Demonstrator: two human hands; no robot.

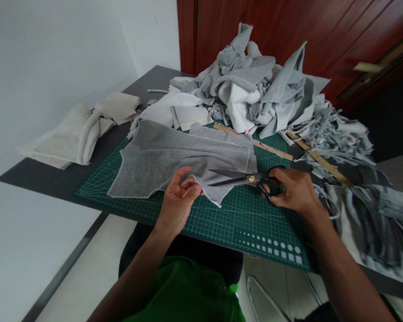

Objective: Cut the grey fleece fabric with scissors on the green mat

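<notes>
A grey piece of fabric with pale edges lies spread over the green cutting mat. Thumb and fingers of my left hand pinch its near edge and lift it a little. My right hand grips the black handles of a pair of scissors, fingers through the loops. The blades are parted slightly and point left, over the near right part of the fabric, close to my left fingertips. Whether cloth sits between the blades is hard to make out.
Behind the mat rises a big heap of grey and white fabric. Folded cream cloth lies at the left. Thin fabric strips, a wooden ruler and stacked grey cloth are at the right. A wall borders the table's left side.
</notes>
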